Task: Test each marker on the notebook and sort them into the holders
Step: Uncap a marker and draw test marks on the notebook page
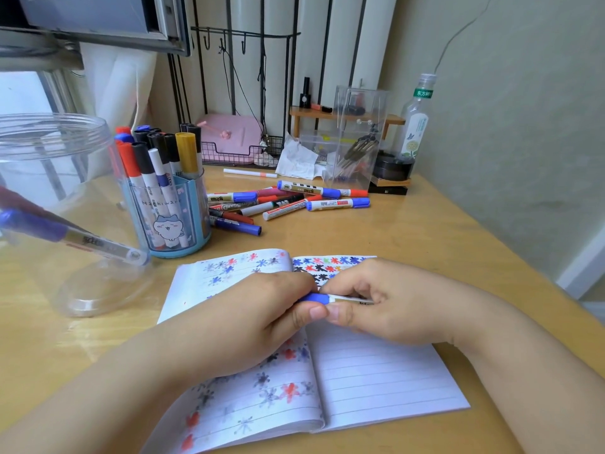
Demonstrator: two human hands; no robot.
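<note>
Wooden and yellow, the surface (409, 231) carries an open notebook (376, 381) with lined pages. Many small star marks in blue, red and black cover its left page and the top of the right page.

Over the middle of the notebook the person holds one marker (330, 298) with both hands. The left hand (262, 316) has its fingers curled around the blue cap (315, 297), and the thumb presses it from below. The right hand (386, 299) grips the white body of the same marker with curled fingers. The two thumbs almost touch each other.

Behind the notebook, to the left, stands a blue holder (176, 221) with a cartoon picture, full of upright markers with black, red, blue and gold caps. Just beside it, further left, a big clear jar (55, 178) holds a few markers that lean inside. To the right of the blue holder a loose pile of markers (281, 201) lies on the surface. A clear plastic box (357, 139) and a bottle (415, 122) stand at the back.
</note>
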